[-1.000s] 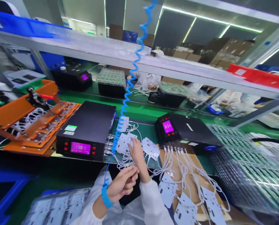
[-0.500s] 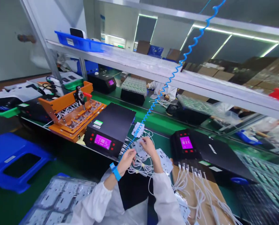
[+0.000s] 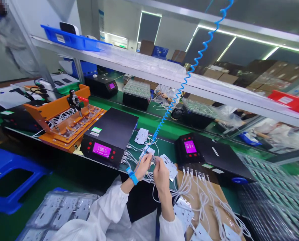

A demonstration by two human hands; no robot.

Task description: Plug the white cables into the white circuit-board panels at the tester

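My left hand (image 3: 142, 168), with a blue wrist strap (image 3: 131, 175), and my right hand (image 3: 161, 174) meet over the bench with fingers pinched together. Between the fingertips is a small greyish piece (image 3: 153, 159), too small and covered to name. Just behind them, partly hidden, lies a pale perforated plate (image 3: 148, 150). A similar plate (image 3: 141, 136) rests farther back, and another plate (image 3: 169, 167) is right of my right hand. White cables (image 3: 149, 176) lie coiled under and around my hands.
A black box with a pink screen (image 3: 102, 150) stands left, another black box (image 3: 189, 146) right. Beyond the left one is an orange fixture (image 3: 71, 125). A blue coiled hose (image 3: 184, 82) hangs down near my hands. Trays of plates (image 3: 61, 209) sit lower left. Other people work behind.
My right hand has come down from the plate and now meets my left hand at the small piece. The view has shifted, moving the bench leftward in the picture.
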